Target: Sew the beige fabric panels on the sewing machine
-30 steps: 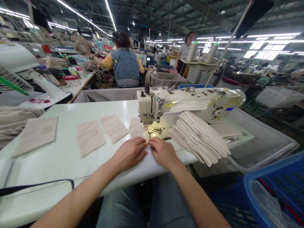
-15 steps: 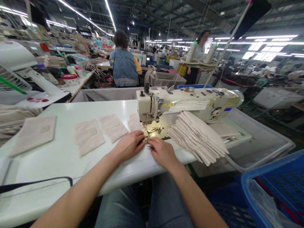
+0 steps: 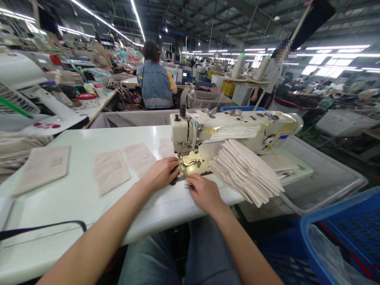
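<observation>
My left hand (image 3: 162, 173) is at the needle end of the sewing machine (image 3: 190, 134), palm down over the table, with fingers bent together beside the presser foot. Whatever its fingertips hold is hidden. Close by on the right, my right hand (image 3: 205, 190) is closed around what look like small thread snips (image 3: 188, 187), their thin metal tips poking out to the left. A brass-coloured plate with a guide (image 3: 192, 162) lies just beyond both hands. Beige fabric pieces (image 3: 111, 170) lie flat on the left, some with a small tab. Another piece (image 3: 166, 148) is partly behind the machine head.
A fanned stack of beige fabric pieces (image 3: 246, 172) rests right of the needle, overhanging the table (image 3: 80, 202) edge. A blue basket (image 3: 341, 233) stands low on the right, near a clear plastic bin (image 3: 329, 174). Ahead sits a person in a denim vest (image 3: 156, 85); another stands behind the thread cones (image 3: 238, 66).
My left hand has shifted slightly up and left; my right hand has drawn slightly away from it, widening the gap. The standing person in the background has moved right.
</observation>
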A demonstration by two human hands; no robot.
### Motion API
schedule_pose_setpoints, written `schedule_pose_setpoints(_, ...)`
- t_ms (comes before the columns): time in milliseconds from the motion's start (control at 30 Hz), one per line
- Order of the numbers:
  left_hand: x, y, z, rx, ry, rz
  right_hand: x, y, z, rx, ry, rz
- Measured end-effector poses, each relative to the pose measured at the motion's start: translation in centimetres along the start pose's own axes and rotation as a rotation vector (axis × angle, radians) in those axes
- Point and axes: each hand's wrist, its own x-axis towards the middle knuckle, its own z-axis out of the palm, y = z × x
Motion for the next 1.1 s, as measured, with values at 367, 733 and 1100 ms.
schedule_pose_setpoints(367,0.2,-0.2,-0.1,-0.032,0.006,-0.001,-0.2,0.1,0.2,0.032,0.011,-0.002)
schedule_pose_setpoints(733,-0.1,0.4,0.2,-0.049,0.041,-0.02,-0.3,-0.1,0.3,0.039,0.037,0.02)
schedule_pose_setpoints(1100,-1.6,0.5,0.7,-0.034,0.06,-0.1,-0.5,0.2,0.9,0.035,0.08,0.005)
